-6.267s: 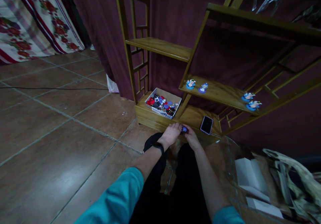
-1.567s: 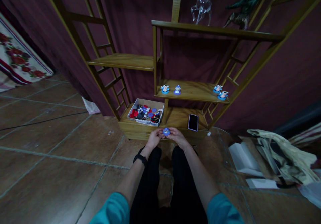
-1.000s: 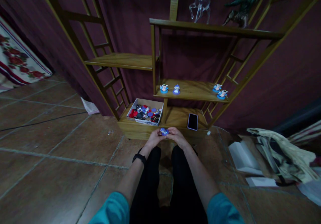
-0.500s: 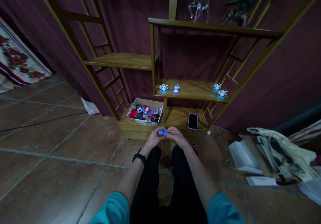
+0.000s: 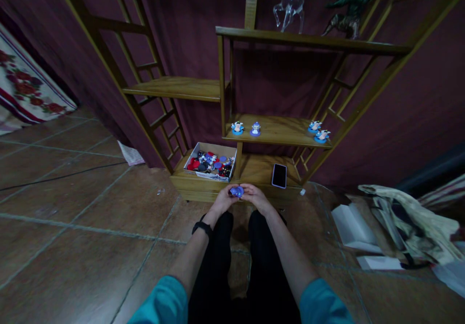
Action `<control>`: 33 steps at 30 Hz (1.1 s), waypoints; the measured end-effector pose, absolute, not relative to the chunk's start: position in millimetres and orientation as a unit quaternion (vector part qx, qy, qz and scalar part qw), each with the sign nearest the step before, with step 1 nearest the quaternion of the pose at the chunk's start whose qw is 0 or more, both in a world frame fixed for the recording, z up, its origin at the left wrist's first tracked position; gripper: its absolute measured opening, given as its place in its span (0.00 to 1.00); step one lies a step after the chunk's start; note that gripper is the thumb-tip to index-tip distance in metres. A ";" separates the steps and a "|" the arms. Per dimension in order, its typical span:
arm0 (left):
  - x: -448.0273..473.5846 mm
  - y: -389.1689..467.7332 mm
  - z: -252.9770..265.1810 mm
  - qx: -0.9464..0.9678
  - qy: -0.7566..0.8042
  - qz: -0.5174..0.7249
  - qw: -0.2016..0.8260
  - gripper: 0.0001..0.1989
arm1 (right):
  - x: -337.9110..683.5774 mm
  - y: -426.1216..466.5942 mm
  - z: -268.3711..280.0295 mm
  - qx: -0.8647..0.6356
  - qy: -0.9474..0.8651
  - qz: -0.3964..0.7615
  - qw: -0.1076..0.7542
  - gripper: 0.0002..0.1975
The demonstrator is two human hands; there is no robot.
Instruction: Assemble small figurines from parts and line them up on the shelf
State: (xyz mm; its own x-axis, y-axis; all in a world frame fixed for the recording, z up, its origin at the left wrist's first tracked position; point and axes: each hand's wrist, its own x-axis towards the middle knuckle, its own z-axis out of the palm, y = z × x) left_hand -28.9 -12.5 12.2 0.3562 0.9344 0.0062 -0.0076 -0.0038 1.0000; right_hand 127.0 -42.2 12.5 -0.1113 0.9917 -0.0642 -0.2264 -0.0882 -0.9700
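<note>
Between my two hands, just in front of the low shelf edge, is a small purple figurine (image 5: 236,192) with a round base. My left hand (image 5: 224,199) is closed on its left side, and my right hand (image 5: 255,195) grips it from the right. Its finer details are too small to make out. Beyond my left hand a cardboard box (image 5: 232,171) holds several small figurines and discs in red, black, white and purple. On the shelf above stand a purple-and-white figurine (image 5: 255,129) and a blue-based figurine (image 5: 237,128) beside it.
Two more blue-based figurines (image 5: 321,135) stand at that shelf's right end. A phone (image 5: 279,176) lies on the lower shelf board. Higher up are a clear glass horse (image 5: 289,5) and a dark green statue (image 5: 350,8). Bags and white boxes (image 5: 354,228) rest on the floor at right.
Almost nothing differs. My hands stay in place around the purple figurine, with only a very slight shift of the right fingers.
</note>
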 end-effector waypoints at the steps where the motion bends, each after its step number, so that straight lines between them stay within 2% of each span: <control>1: -28.7 -12.2 11.7 0.580 0.396 0.404 0.587 0.24 | 126.9 -42.2 12.7 -0.433 -0.442 0.598 0.509 0.24; 13: -27.4 -7.2 5.0 0.559 0.402 0.399 0.606 0.21 | 124.7 -43.4 19.4 -0.444 -0.400 0.612 0.518 0.20; 25: -27.7 -6.4 5.0 0.547 0.411 0.413 0.601 0.23 | 127.8 -41.0 9.8 -0.419 -0.421 0.623 0.509 0.23; 33: -28.6 -9.6 13.5 0.563 0.391 0.376 0.623 0.19 | 129.3 -40.6 5.4 -0.407 -0.399 0.637 0.519 0.23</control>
